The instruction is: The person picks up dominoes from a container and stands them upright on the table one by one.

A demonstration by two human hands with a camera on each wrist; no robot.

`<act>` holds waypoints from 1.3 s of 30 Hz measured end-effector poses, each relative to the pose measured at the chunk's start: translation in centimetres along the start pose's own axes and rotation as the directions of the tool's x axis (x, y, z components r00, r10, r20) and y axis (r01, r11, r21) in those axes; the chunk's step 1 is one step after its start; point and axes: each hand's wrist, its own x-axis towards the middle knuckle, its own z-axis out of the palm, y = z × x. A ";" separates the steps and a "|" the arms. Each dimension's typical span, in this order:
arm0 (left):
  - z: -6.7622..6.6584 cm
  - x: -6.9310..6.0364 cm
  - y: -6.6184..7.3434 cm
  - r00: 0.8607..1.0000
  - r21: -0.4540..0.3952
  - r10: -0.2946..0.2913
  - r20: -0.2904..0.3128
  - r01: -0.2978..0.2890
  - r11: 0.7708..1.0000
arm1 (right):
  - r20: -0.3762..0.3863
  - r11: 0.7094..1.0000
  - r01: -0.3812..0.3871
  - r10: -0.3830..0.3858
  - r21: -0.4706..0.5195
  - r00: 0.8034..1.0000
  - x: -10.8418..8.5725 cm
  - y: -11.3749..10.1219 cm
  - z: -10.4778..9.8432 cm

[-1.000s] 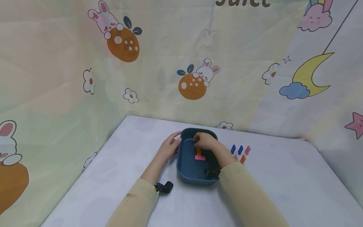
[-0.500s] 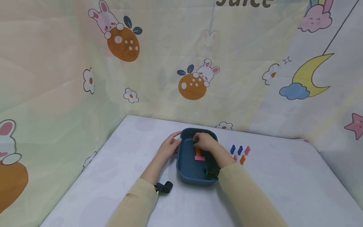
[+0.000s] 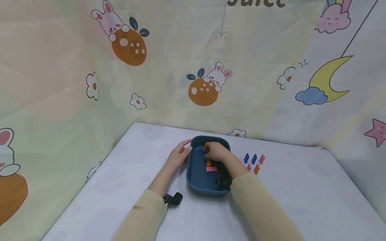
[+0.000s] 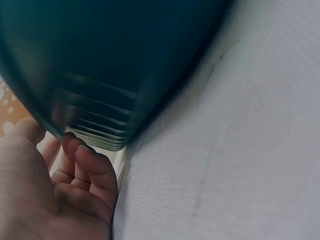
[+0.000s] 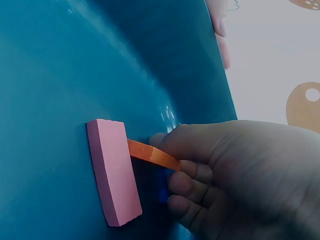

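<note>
The blue tray (image 3: 197, 189) sits on the table, its left rim gripped by the left hand (image 3: 178, 158). In the left wrist view, curled fingers of the left hand (image 4: 75, 185) lie against the tray's outer wall (image 4: 115, 45). Inside the tray, the right hand (image 3: 218, 152) is over the far part. The right wrist view shows the right hand (image 5: 240, 175) with thumb and fingers around one end of an orange block (image 5: 147, 152). That block's other end meets a pink block (image 5: 116, 175) lying crosswise. A blue block (image 5: 163, 186) is partly hidden by the fingertips.
Right of the tray, several small blocks stand on the table (image 3: 301, 187): two blue blocks (image 3: 246, 158), a pink block (image 3: 262, 159), another pink piece (image 3: 249, 167) and an orange block (image 3: 257, 169). A patterned cloth (image 3: 169, 117) hangs behind the table.
Within the tray, the right hand has shifted slightly nearer, and less of the orange block shows below it. Blue has come into sight at its fingertips. The left hand keeps its grip.
</note>
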 end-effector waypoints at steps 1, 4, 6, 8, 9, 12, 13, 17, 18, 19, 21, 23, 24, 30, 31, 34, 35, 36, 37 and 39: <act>0.0 0.0 0.0 1.000 0.003 0.002 0.000 -0.002 1.000 | 0.002 1.000 -0.001 0.001 -0.002 1.000 0.0 0.0 0.0; -0.1 0.0 0.1 1.000 0.007 0.004 0.001 -0.004 1.000 | 0.005 1.000 -0.004 0.004 -0.001 1.000 0.1 0.0 0.1; -0.1 0.0 0.2 1.000 0.011 0.001 0.004 -0.001 1.000 | 0.008 1.000 -0.002 0.002 -0.002 1.000 0.1 0.0 0.0; -0.2 0.0 0.2 1.000 0.009 -0.005 0.003 0.005 1.000 | 0.007 1.000 0.008 -0.008 0.000 1.000 0.1 0.0 0.0; -0.2 -0.1 0.3 1.000 0.009 -0.008 0.003 0.008 1.000 | 0.005 1.000 0.015 -0.015 0.000 1.000 0.1 0.0 0.0; -0.1 -0.1 0.3 1.000 0.009 -0.013 0.003 0.013 1.000 | -0.003 0.999 0.042 -0.042 0.010 0.999 0.2 0.1 -0.1; -0.1 -0.1 0.3 1.000 0.013 -0.014 0.003 0.014 1.000 | -0.009 0.999 0.050 -0.050 0.012 0.999 0.2 0.1 -0.1; 0.0 -0.2 0.5 1.000 0.018 -0.013 0.003 0.013 1.000 | -0.034 0.998 0.060 -0.059 0.035 0.998 0.2 0.2 -0.3; 0.0 -0.2 0.5 1.000 0.018 -0.015 0.005 0.015 1.000 | -0.040 0.997 0.055 -0.054 0.047 0.998 0.1 0.2 -0.4; 0.0 -0.2 0.5 1.000 0.016 -0.017 0.005 0.017 1.000 | -0.047 0.997 0.053 -0.050 0.054 0.998 0.1 0.1 -0.5; 0.1 -0.1 0.5 1.000 0.012 -0.021 0.008 0.021 1.000 | -0.057 0.996 0.048 -0.043 0.080 0.997 0.0 0.0 -0.7; 0.1 -0.1 0.4 1.000 0.007 -0.021 0.009 0.021 1.000 | -0.061 0.994 0.047 -0.041 0.099 0.997 -0.1 -0.2 -0.9; 0.1 -0.1 0.3 1.000 0.003 -0.020 0.010 0.020 1.000 | -0.063 0.993 0.050 -0.043 0.105 0.997 -0.1 -0.3 -1.1; 0.0 -0.2 0.2 1.000 -0.009 -0.004 0.015 0.004 1.000 | -0.078 0.987 0.078 -0.067 0.140 0.995 -0.4 -0.2 -1.8; 0.0 -0.2 0.2 1.000 -0.006 -0.005 0.012 0.005 1.000 | -0.085 0.985 0.087 -0.075 0.149 0.994 -0.5 -0.2 -1.9; 0.0 -0.1 0.2 1.000 0.003 -0.015 0.004 0.015 1.000 | -0.101 0.977 0.122 -0.105 0.177 0.989 -0.9 0.0 -2.6; 0.0 -0.1 0.2 1.000 0.006 -0.014 0.002 0.014 1.000 | -0.104 0.973 0.132 -0.114 0.189 0.988 -1.1 0.1 -2.8; 0.0 -0.1 0.2 1.000 0.007 -0.015 -0.001 0.015 1.000 | -0.106 0.969 0.135 -0.115 0.209 0.988 -1.4 0.1 -3.2; 0.0 0.0 0.1 1.000 0.010 -0.016 -0.001 0.016 1.000 | -0.110 0.966 0.138 -0.116 0.221 0.987 -1.6 0.2 -3.4; 0.0 0.0 0.1 1.000 0.015 -0.015 -0.001 0.015 1.000 | -0.113 0.960 0.138 -0.114 0.242 0.987 -2.2 0.4 -4.0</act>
